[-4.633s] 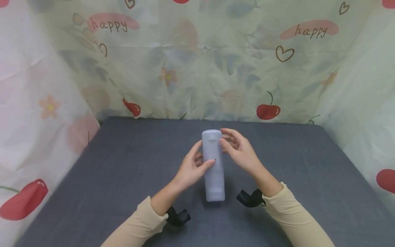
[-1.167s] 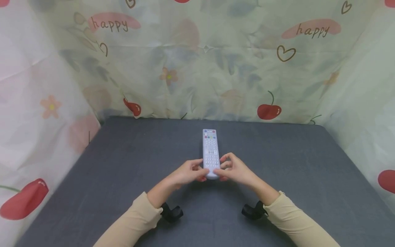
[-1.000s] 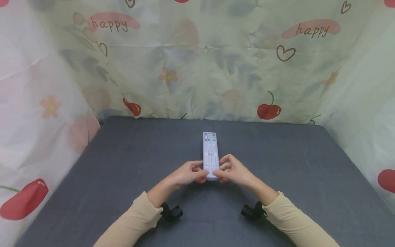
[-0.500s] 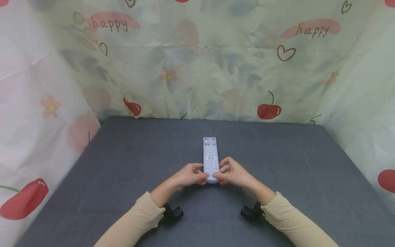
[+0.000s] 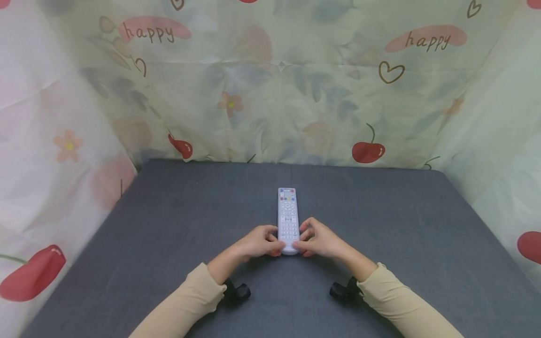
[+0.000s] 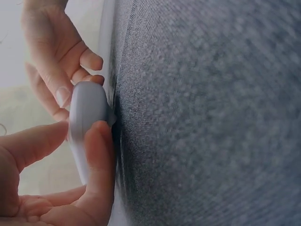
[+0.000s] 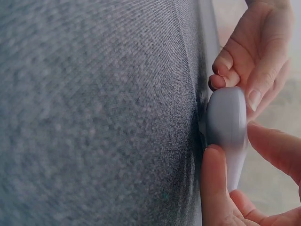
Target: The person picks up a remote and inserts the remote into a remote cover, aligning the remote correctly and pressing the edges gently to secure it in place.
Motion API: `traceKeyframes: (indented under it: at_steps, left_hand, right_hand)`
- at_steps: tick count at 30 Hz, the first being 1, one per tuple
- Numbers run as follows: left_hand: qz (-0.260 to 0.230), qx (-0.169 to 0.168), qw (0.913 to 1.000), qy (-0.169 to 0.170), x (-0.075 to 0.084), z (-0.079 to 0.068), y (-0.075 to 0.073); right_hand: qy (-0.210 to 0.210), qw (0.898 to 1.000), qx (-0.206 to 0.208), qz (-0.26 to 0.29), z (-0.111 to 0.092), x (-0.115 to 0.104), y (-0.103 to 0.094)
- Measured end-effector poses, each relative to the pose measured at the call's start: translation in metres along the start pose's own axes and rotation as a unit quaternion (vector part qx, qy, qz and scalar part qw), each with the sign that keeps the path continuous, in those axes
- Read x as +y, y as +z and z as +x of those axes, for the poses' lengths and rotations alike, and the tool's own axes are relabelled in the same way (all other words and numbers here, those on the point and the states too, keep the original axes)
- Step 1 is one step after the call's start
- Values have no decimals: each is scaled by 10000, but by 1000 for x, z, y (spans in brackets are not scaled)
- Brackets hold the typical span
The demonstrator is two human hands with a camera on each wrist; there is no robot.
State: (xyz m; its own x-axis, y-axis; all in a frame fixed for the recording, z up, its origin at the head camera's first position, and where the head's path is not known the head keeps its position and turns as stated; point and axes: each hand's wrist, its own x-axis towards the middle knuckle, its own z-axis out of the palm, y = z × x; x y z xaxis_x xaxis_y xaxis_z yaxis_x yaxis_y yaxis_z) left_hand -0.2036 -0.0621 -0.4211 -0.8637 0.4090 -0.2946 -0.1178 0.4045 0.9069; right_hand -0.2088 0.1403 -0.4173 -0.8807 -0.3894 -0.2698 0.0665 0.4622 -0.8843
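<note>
A white remote control (image 5: 289, 217) lies button side up at the middle of the dark table, its long axis pointing away from me. My left hand (image 5: 258, 241) pinches its near end from the left, thumb on the top edge and fingers curled at the side. From the right, my right hand (image 5: 322, 240) grips the same end in the same way. Both wrist views show the rounded end of the remote control (image 6: 89, 108) (image 7: 226, 115) close against the cloth, with fingertips at its underside. Whether its whole underside touches the table is hidden.
A dark grey cloth covers the table (image 5: 177, 211). Patterned curtains (image 5: 270, 108) with cherries and "happy" lettering stand behind it and at both sides. Black wrist mounts (image 5: 237, 292) hang below each cuff.
Earlier the remote control stood raised, its plain back facing me. Now its buttons face up; over the last second both hands lowered it and brought it slightly nearer.
</note>
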Motion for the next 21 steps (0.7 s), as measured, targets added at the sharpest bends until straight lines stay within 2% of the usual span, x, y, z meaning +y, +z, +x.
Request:
traceKeyframes:
  at_steps: [13, 17, 21]
  left_hand:
    - [82, 118, 9996, -222, 2, -3, -5]
    - [274, 86, 9996, -76, 1, -3, -11]
    - [536, 97, 9981, 280, 5, -6, -20]
  right_hand:
    - [-189, 9998, -80, -86, -2, 1, -3]
    - [-141, 9995, 8, -268, -1, 0, -6]
    - [-231, 9989, 76, -413, -2, -3, -12]
